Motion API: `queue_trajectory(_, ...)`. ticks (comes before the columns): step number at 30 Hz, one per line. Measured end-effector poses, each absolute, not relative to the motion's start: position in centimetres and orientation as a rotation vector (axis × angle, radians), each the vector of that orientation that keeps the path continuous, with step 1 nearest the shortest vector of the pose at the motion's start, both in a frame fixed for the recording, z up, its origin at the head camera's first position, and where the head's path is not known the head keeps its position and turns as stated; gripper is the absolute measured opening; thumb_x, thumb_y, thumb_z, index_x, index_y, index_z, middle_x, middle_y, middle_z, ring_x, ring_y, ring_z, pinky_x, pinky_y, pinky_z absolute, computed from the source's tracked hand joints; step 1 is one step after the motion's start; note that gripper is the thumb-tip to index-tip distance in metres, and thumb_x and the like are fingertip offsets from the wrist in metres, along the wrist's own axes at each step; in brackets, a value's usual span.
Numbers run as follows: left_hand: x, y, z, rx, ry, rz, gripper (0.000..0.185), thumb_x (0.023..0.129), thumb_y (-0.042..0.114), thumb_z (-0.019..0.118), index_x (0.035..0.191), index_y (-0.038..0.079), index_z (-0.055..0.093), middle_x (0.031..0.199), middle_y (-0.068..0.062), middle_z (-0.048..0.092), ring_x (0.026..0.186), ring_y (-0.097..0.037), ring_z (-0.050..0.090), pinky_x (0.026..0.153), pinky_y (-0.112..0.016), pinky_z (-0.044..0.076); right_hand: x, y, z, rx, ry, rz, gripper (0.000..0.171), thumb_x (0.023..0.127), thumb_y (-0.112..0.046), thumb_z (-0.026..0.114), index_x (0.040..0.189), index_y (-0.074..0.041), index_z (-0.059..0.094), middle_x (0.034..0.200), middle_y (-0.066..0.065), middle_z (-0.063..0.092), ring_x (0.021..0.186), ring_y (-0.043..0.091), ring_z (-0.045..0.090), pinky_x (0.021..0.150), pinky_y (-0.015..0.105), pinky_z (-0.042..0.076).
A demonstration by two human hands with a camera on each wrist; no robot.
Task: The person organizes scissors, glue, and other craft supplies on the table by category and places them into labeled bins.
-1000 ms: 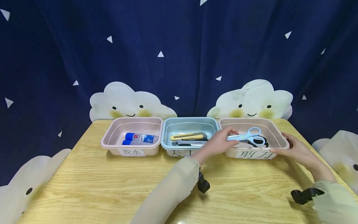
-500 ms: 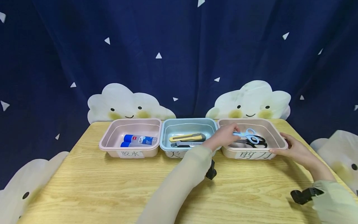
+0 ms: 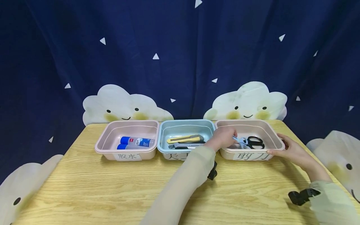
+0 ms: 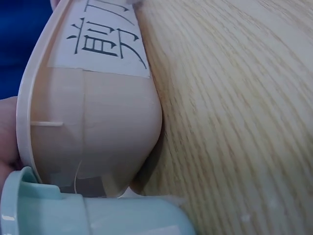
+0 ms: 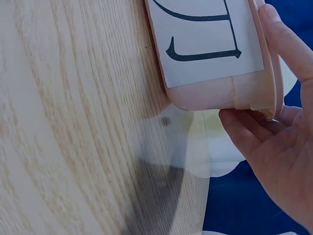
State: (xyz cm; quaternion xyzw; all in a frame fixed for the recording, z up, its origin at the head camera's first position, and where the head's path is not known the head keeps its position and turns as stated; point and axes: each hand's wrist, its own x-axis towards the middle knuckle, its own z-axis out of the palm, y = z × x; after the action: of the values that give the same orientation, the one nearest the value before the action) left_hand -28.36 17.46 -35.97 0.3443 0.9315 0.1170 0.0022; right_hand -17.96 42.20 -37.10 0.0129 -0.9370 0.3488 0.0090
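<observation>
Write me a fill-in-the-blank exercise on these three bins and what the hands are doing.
1. The left hand lowers the light blue scissors into the ____ bin of the row.
2. The right hand holds that pink bin by its ____ end.
3. The yellow utility knife lies in the ____ bin.
4. The glue sticks lie in the ____ bin.

Missing words: rightmost; right; middle; leftmost

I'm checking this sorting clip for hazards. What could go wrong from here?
The left hand lowers the blue scissors onto the black scissors; fingers might catch a blade. The right hand holds only the corner of the right pink bin, which could slide or tip against the blue bin.
</observation>
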Motion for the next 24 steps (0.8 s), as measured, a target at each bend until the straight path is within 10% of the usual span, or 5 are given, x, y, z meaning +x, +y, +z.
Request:
queue_trajectory(18, -28.2, 16.4, -35.2, 1.045, 2.942, 0.417, 0.024, 0.089, 0.018, 0.053, 0.11, 0.025, 0.063, 0.104, 0.015, 0.063, 0.089, -0.004, 0.057, 0.07, -0.019, 0.046, -19.2, 42.1, -36.9, 0.088, -2.936, 1.064, 0.08, 0.081, -0.029, 0.068, 0.14, 0.002, 0.023, 0.127, 0.025, 0.044, 0.093, -0.001, 0.046, 0.068, 0.011, 0.039)
queue_trajectory(24, -26.9, 15.9, -34.5, 1.171, 2.915, 0.6, 0.02, 0.089, 0.019, 0.052, 0.104, 0.022, 0.065, 0.094, 0.013, 0.063, 0.081, 0.001, 0.054, 0.066, -0.013, 0.042, -18.6, 42.8, -35.9, 0.039, -2.99, 0.953, 0.09, 0.079, -0.033, 0.069, 0.14, 0.01, 0.018, 0.135, 0.035, 0.029, 0.119, 0.043, 0.033, 0.092, 0.053, 0.035)
